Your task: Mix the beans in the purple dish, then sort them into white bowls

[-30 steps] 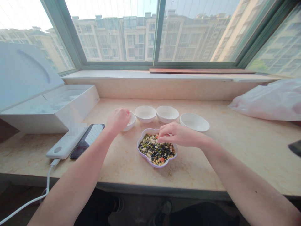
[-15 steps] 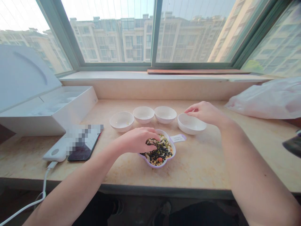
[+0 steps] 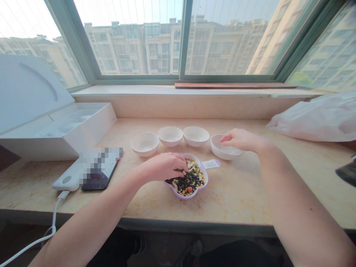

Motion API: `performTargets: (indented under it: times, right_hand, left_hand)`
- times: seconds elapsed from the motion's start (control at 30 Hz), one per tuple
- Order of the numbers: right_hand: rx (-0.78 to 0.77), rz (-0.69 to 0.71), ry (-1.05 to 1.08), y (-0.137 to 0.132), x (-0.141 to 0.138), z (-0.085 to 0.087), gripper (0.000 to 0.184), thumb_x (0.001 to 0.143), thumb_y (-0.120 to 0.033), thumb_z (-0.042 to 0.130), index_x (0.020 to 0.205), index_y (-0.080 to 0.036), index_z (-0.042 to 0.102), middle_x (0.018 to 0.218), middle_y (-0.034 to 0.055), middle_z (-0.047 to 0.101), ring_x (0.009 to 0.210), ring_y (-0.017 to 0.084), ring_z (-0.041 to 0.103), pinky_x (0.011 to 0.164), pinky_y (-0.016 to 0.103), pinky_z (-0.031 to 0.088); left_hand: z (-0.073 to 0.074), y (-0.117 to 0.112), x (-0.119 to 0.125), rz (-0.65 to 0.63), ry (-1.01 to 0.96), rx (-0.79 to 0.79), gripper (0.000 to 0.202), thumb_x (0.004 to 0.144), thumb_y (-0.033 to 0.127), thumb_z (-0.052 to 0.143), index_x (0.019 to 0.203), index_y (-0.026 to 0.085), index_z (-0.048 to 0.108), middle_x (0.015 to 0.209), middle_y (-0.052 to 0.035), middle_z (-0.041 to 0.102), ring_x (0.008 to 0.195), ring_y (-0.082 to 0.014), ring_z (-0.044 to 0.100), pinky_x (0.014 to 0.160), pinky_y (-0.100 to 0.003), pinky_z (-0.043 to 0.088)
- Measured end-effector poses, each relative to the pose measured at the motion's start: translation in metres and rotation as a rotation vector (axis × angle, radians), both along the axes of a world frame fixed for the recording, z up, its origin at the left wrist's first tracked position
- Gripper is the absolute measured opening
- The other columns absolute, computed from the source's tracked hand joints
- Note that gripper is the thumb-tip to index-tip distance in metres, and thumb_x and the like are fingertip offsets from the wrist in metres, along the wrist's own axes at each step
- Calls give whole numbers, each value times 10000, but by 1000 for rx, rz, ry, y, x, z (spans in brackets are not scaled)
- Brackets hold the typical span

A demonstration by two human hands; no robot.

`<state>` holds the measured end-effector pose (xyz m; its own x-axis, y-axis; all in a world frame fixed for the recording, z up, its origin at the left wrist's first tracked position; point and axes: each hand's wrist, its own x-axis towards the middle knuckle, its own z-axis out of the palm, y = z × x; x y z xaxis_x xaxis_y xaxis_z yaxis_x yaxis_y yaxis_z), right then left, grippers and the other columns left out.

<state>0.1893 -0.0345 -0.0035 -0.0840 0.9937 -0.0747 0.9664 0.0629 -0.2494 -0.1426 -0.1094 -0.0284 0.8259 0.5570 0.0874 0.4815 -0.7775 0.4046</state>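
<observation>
The purple-rimmed bowl point(image 3: 187, 197) is located at the centre of the frame, slightly below mid-height. It is scalloped, sits upright on the countertop point(image 3: 244, 202), and contains mixed beans point(image 3: 193, 180): black, green, yellow and pale, with one reddish piece near the lower rim. Its flat handle point(image 3: 211, 163) points to the right of the frame and slightly upward; the long axis runs through bowl and handle in that direction.

The left hand point(image 3: 168, 166) covers the bowl's upper-left part, fingers curled downward with the tips among the beans. Whether the tips pinch a bean cannot be determined. The right hand point(image 3: 240, 141) is positioned over the rightmost white bowl point(image 3: 223, 152), thumb and fingertips bunched near its interior; contact and any held bean cannot be determined.

Three further white bowls point(image 3: 170, 137) continue the row leftward, above the purple-rimmed bowl. At left, a phone point(image 3: 96, 181) lies beside a white device point(image 3: 66, 181) with a cable point(image 3: 54, 213) connected. A white box point(image 3: 90, 128), lid raised, occupies the left edge; a plastic bag point(image 3: 314, 120) lies at right.
</observation>
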Motion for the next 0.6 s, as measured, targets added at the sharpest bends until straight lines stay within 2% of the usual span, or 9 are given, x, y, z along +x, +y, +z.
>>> performTargets:
  times: [0.17,0.37,0.6]
  right_hand:
    - [90,9,20,1,-2,-2,237,779,-361,681,904,-241,842,1003,89,812,881,281,753,697,334,572]
    - [144,-22,13,-3,-9,-1,271,844,-394,639,946,-237,835,1029,104,804,898,292,741,731,361,561]
    - [166,-52,24,-9,-17,4,306,868,-451,635,987,-241,823,1050,93,804,899,290,737,707,350,538]
  left_hand:
    - [0,2,-1,5,-26,-9,189,898,133,667,972,244,801,1109,-16,766,1001,-185,711,890,-268,518]
    - [4,2,-1,6,-14,10,100,911,209,701,929,239,794,1067,-16,756,974,-185,706,867,-264,509]
    - [8,-1,-3,25,-29,52,182,985,290,612,977,230,784,1064,-35,748,960,-185,697,822,-277,502]
